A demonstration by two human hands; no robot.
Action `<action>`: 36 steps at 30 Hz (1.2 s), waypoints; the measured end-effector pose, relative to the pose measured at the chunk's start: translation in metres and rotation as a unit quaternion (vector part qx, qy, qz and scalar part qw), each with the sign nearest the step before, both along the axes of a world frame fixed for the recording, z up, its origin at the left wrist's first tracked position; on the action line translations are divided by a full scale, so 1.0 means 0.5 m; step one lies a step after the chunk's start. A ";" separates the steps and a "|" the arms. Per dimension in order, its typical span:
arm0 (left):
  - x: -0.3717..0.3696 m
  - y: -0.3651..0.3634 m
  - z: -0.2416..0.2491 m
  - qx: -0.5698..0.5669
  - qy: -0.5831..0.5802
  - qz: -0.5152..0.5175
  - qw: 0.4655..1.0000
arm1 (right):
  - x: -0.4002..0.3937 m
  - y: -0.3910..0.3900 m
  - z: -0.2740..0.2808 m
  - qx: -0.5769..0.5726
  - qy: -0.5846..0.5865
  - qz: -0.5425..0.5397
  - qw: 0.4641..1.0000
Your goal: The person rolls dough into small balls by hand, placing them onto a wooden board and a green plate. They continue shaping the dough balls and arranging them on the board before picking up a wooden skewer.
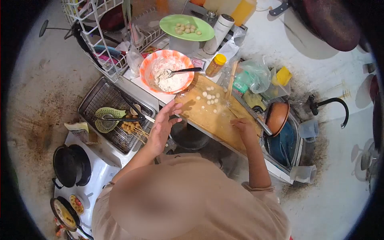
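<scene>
My left hand (163, 122) is raised at the left end of the wooden board (204, 120), its fingers apart and nothing in them. At the board's right side my right hand (243, 126) is closed on what looks like a thin wooden skewer (233, 113), mostly hidden by the fingers. Several small pale dough balls (209, 96) lie loose near the board's far edge. Behind the left hand stands an orange-and-white bowl (146, 74) of pale dough mixture (170, 80), with a dark-handled spoon (184, 71) in it.
A bundle of skewers (231, 80) and a knife (262, 125) lie along the board's right edge. Beyond are a green plate (168, 24) of balls and a yellow-lidded jar (216, 65). Left is a rack tray (90, 100) with skewered food (131, 128); right, a sink (296, 146).
</scene>
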State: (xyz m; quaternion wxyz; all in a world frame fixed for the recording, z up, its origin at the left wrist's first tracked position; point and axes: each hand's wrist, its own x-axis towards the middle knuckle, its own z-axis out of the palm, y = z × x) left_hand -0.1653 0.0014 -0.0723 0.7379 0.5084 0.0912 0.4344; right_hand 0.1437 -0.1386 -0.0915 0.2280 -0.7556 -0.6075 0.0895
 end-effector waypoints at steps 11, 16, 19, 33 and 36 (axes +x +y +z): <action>0.123 -0.038 0.009 -0.239 -0.007 -0.126 0.963 | -0.054 0.035 0.013 0.089 0.221 -0.075 0.968; 0.209 -0.028 0.005 -0.398 -0.088 -0.284 0.868 | -0.169 0.045 0.118 0.097 0.227 0.109 0.963; 0.238 -0.053 0.034 -0.340 -0.009 -0.262 0.903 | -0.186 0.045 0.135 0.097 0.215 0.074 0.969; 0.337 -0.107 0.004 -0.392 0.029 -0.132 0.910 | -0.122 -0.032 0.165 0.105 0.021 0.136 0.985; 0.331 -0.127 0.013 -0.389 0.022 -0.102 0.915 | -0.102 -0.033 0.183 0.075 0.037 0.137 0.987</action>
